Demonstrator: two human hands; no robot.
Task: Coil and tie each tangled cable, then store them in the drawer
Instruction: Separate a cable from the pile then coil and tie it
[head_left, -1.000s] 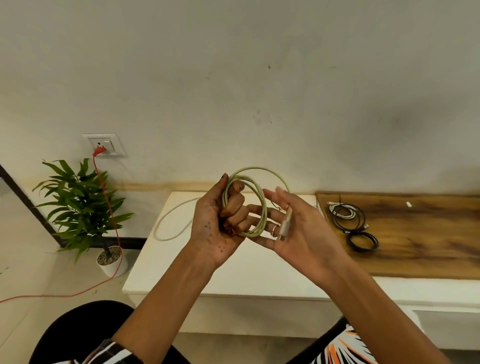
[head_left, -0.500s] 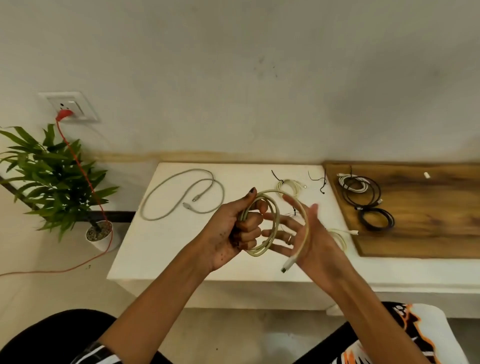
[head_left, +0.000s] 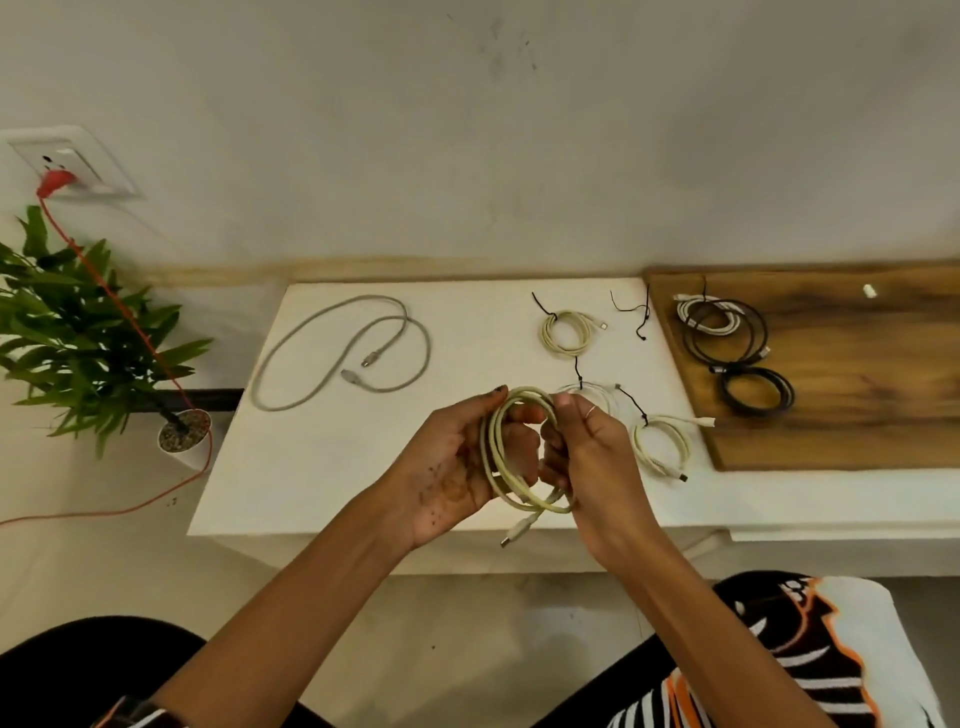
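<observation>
Left hand (head_left: 457, 462) palm up, fingers curled through the middle of a cream round-section cable wound into a coil (head_left: 519, 452); thumb tip rests on the coil's upper arc. Right hand (head_left: 587, 457) meets it from the right: thumb and forefinger pinch the top right of the same coil, lower fingers curl round its right side. The coil stands roughly upright between the two palms, at frame centre, above the near edge of the white tabletop (head_left: 322, 467). Its plug end (head_left: 517, 532) hangs loose below the coil, under the fingers.

Outward from the hands, on the white top:
- just behind the right hand, a thin white coiled cable (head_left: 597, 395), partly hidden
- right of the right hand, a cream coil bound with a black tie (head_left: 662, 447)
- farther back, centre right, a small cream tied coil (head_left: 566, 332)
- beside it, a loose black tie string (head_left: 636, 312)
- centre left, an uncoiled grey cable lying in open loops (head_left: 343, 353)

On the brown wooden board (head_left: 857, 395), right of frame: a white coil overlapped by a black coil (head_left: 724, 325), and a separate black coil (head_left: 756, 391) nearer.

Far left: green potted plant (head_left: 78, 332); red cord (head_left: 119, 312) plugged into a white wall socket (head_left: 72, 166), upper left.
</observation>
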